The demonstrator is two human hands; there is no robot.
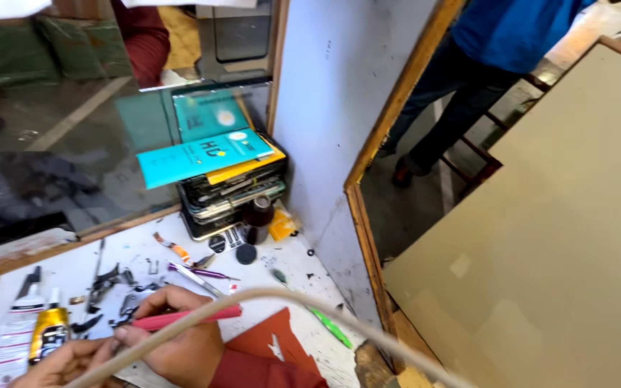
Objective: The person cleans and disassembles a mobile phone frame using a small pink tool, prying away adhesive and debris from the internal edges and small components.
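Red and slim, a pen-like tool (188, 317) sits pinched in our right hand (181, 345), fingers closed around it, low over the white worktable (289, 269). Our left hand (62, 363) lies just left of it at the near edge; we cannot tell whether it grips anything. A yellow glue bottle (48, 332) stands near left, tweezers (197, 279) just beyond, and stacked phone parts (228, 194) with teal packets (203, 154) sit far behind.
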